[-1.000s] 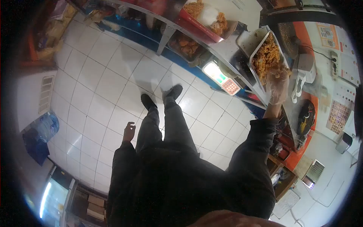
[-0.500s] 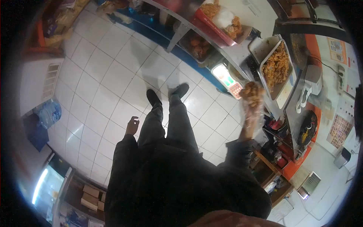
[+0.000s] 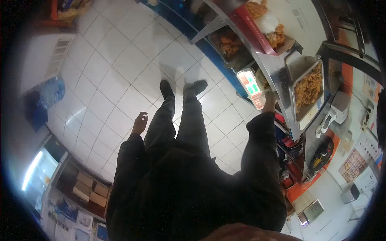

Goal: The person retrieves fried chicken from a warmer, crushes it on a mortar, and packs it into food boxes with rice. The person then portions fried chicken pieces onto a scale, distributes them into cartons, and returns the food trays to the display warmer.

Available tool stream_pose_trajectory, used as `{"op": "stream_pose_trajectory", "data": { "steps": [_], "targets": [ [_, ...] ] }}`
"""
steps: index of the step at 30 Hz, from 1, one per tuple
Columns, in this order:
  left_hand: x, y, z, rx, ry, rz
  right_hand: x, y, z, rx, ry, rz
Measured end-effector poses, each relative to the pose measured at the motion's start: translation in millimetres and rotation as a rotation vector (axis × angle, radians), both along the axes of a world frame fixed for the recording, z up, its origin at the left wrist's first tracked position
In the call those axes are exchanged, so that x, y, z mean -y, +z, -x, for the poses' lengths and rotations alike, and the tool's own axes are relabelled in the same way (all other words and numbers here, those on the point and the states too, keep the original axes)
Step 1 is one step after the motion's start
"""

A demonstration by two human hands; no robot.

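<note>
My right hand [image 3: 269, 102] reaches in beside the lit scale [image 3: 257, 100], below the metal counter's edge; its fingers are hidden, and whatever it holds cannot be made out. Above and to the right of it, a metal tray [image 3: 309, 91] holds crumbly fried pieces. My left hand [image 3: 140, 122] hangs over the floor beside my leg, its fingers loosely bent and apart, holding nothing.
On the counter [image 3: 281, 82] stands a red box [image 3: 257, 32] with fried chicken and a white mound. Another tray of chicken [image 3: 228, 45] sits lower down. A white device [image 3: 340, 106] is at the right, a blue water bottle [image 3: 53, 91] at the left.
My right hand went from the tray of fried pieces, came away with a clump of them, and has now moved in beside the scale. The view has shifted; my left hand still hangs.
</note>
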State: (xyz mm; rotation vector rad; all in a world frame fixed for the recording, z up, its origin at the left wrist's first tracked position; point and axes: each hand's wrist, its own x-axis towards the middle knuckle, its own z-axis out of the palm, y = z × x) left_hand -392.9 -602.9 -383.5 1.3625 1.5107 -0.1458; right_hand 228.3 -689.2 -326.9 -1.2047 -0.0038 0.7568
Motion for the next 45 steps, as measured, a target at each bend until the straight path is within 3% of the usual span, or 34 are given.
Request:
{"op": "stream_pose_trajectory", "data": {
  "steps": [12,19,23,26,29,31,39,42,44,45],
  "targets": [
    [14,7,-10,0.034,0.129,0.067,6,-8,5,0.185,-0.076,0.165],
    [5,-5,-16,0.071,0.072,0.049,6,7,57,0.118,-0.167,0.096],
    [-1,-12,-15,0.090,-0.054,-0.014,26,2,68,0.181,-0.099,0.057],
    [-10,-7,-17,0.076,-0.055,-0.014,33,-4,56,0.341,-0.142,0.224],
    [-13,-2,-16,0.072,-0.061,-0.004,47,-30,3,0.881,0.267,0.493],
    [-14,0,-13,0.079,-0.080,-0.011,48,-35,-11,0.896,0.275,0.579],
    [-9,-3,2,0.028,-0.121,-0.015,52,-50,-13,0.814,0.325,0.623],
    [-3,-3,1,0.051,-0.043,0.028,52,-46,31,0.234,0.042,0.085],
    [-2,-3,-1,0.054,-0.040,0.026,43,-17,71,0.242,0.131,0.192],
    [-1,-2,-1,0.054,-0.047,0.024,23,22,101,0.265,0.134,0.478]
  ]
}}
